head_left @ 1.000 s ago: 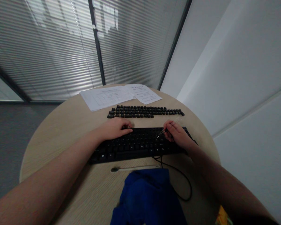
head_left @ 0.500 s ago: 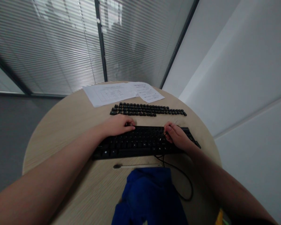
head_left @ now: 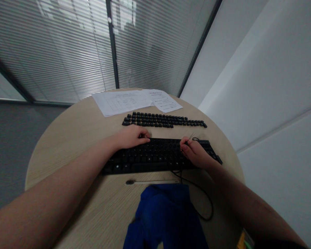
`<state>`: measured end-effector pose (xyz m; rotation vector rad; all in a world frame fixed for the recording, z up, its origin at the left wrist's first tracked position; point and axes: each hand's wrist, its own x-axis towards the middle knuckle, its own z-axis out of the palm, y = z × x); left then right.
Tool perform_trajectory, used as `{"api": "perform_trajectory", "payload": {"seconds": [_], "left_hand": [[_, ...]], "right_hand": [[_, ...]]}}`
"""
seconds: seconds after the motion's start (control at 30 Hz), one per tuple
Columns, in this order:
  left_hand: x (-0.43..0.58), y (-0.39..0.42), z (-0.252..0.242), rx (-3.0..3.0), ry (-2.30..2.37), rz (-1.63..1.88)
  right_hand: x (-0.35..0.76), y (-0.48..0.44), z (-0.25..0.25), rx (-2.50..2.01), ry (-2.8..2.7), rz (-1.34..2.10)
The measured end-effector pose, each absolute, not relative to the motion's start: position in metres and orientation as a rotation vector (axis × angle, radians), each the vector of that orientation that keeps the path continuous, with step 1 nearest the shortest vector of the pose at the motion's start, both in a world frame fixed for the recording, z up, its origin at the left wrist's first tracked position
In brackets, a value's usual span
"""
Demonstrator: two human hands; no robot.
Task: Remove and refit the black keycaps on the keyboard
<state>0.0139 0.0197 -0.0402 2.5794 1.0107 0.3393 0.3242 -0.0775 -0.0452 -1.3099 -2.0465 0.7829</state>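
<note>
A black keyboard (head_left: 145, 159) lies across the table in front of me. My left hand (head_left: 133, 136) grips its back left edge, thumb along the top and fingers curled beyond the rim. Over the keyboard's right part, my right hand (head_left: 193, 150) is closed around what looks like a wire keycap puller (head_left: 191, 136); its thin wires stick up above the fingers and most of it is hidden. Behind the keyboard, loose black keycaps (head_left: 155, 120) lie in several rows on the table.
Printed papers (head_left: 124, 102) lie at the back of the round wooden table (head_left: 67, 138). Nearer me are a thin brush (head_left: 150, 182), a black cable (head_left: 208, 200) and a blue cloth (head_left: 166, 214). A white wall (head_left: 274, 86) stands on the right, blinds behind glass ahead.
My right hand has turned and shifted slightly left, so the thin wires now show pointing up above it. My left hand stays on the keyboard edge.
</note>
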Motion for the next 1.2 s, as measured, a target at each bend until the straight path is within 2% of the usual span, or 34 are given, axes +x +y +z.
{"api": "perform_trajectory", "payload": {"seconds": [0.47, 1.03, 1.2], "left_hand": [[0.015, 0.019, -0.039, 2.540, 1.055, 0.331], [0.014, 0.023, -0.042, 2.560, 1.075, 0.286], [0.013, 0.022, -0.041, 2.549, 1.062, 0.318]], "right_hand": [[0.316, -0.077, -0.035, -1.299, -2.190, 0.585], [0.317, -0.074, -0.039, -1.262, -2.240, 0.543], [0.322, -0.072, -0.050, -1.202, -2.082, 0.633]]}}
